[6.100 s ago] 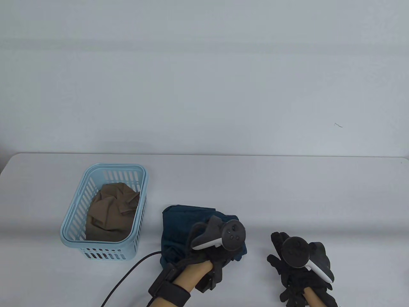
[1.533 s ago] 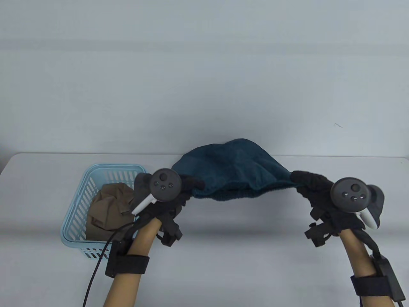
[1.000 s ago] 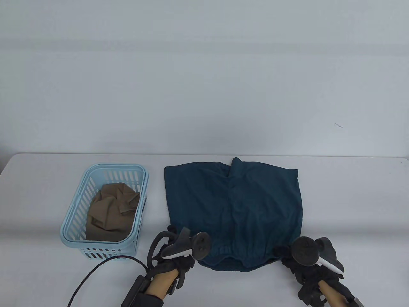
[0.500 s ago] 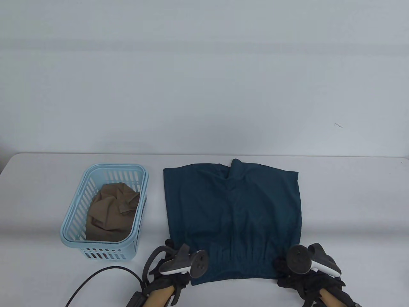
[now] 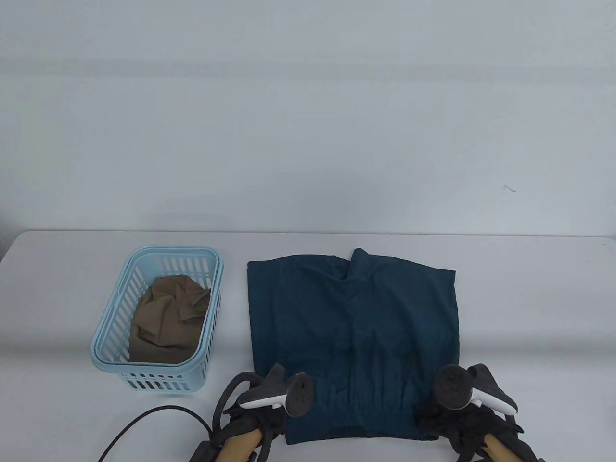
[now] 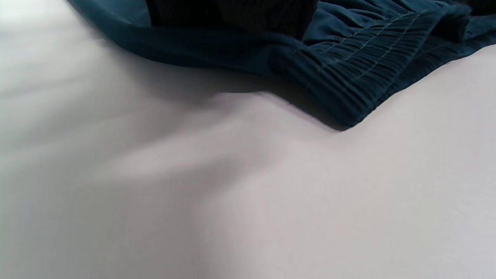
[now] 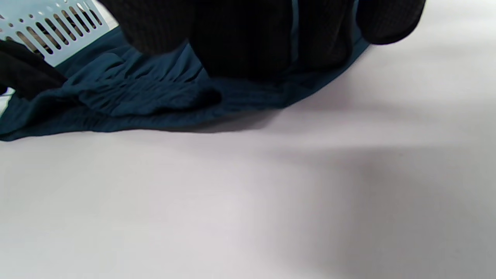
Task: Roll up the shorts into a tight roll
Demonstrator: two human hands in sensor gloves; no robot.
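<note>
Dark teal shorts lie spread flat on the white table, leg openings at the far side and the gathered waistband at the near edge. My left hand grips the waistband's left corner and my right hand grips its right corner. In the left wrist view the gloved fingers sit on the pleated waistband of the shorts. In the right wrist view the fingers curl over the shorts, hiding the corner itself.
A light blue slotted basket stands left of the shorts with a crumpled brown garment inside; the basket also shows in the right wrist view. A black cable trails from my left wrist across the near table.
The shorts went from a bundle to lifted and stretched between both hands, then were laid flat. In the last half second both hands drew them slightly toward the near edge.
</note>
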